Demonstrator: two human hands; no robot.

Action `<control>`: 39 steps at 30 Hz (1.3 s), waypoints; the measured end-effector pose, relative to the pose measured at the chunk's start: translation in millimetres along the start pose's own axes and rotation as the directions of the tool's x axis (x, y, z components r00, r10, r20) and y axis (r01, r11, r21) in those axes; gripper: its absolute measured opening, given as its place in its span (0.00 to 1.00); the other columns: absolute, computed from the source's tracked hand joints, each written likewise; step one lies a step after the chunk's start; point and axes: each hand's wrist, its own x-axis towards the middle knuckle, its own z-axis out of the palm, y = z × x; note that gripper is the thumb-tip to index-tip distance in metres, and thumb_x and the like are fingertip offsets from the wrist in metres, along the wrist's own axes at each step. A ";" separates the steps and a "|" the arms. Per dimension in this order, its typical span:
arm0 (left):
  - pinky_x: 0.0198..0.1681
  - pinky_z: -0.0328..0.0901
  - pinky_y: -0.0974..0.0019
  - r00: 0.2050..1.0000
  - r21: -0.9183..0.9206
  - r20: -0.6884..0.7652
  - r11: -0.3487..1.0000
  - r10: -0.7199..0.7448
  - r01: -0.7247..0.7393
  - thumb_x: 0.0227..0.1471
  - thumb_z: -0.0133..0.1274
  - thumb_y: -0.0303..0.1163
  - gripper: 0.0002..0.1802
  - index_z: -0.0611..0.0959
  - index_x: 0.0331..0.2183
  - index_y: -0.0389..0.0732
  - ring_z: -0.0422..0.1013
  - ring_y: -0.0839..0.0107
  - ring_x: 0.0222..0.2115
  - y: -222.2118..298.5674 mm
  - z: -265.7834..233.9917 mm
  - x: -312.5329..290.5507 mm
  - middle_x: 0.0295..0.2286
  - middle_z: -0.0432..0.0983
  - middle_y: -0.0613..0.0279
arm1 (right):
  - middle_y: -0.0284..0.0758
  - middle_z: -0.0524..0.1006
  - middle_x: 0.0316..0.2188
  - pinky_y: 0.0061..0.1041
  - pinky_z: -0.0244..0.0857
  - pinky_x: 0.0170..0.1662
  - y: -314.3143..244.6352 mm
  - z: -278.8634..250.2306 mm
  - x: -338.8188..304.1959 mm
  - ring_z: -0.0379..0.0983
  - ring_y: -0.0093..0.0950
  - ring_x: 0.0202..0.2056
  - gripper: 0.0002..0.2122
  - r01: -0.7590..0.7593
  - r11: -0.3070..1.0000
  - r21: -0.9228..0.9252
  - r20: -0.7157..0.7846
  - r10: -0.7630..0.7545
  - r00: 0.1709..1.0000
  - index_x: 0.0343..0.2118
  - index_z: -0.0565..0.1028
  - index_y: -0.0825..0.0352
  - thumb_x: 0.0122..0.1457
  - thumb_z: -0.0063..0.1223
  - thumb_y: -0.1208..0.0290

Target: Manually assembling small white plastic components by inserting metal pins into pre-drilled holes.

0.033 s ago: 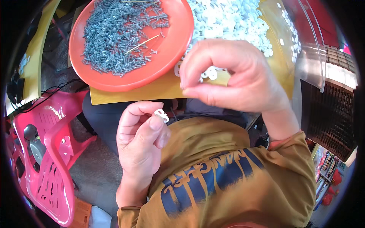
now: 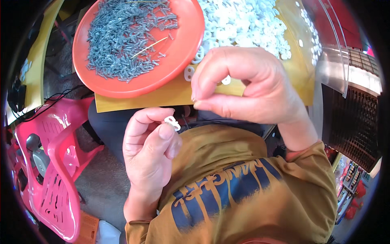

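Note:
Between the thumb and forefinger of my left hand (image 2: 148, 142) is a small white plastic piece with two round holes (image 2: 172, 123), held in front of my shirt. My right hand (image 2: 248, 83) is up to the right of it, over the table's front edge. Its thumb and forefinger come together in a pinch, and whatever is between the tips is too small to make out. Left of that hand, a red round tray (image 2: 174, 61) bears a heap of small grey metal screws (image 2: 122, 44). Behind it spreads a pile of similar white plastic pieces (image 2: 239, 24).
Two thin straw-coloured sticks lie among the screws. The yellow table (image 2: 134, 102) ends just before my lap. A clear plastic bin (image 2: 331, 69) stands at the right, near scattered white pieces (image 2: 310, 36). A pink plastic chair (image 2: 61, 162) is on the left.
My right hand has shifted slightly, its pinched fingertips a little lower. My left hand still holds the white piece in nearly the same place.

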 end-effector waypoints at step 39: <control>0.22 0.57 0.81 0.981 0.340 0.140 0.924 0.136 -0.176 0.47 0.48 0.17 0.11 0.75 0.36 0.31 0.61 0.83 0.20 -25.7 24.4 -5.2 0.30 0.68 0.62 | 0.31 0.71 0.25 0.16 0.62 0.31 5.4 1.7 -53.5 0.68 0.19 0.28 0.05 -0.123 0.959 0.256 0.024 0.120 0.992 0.29 0.71 0.69 0.49 0.53 0.82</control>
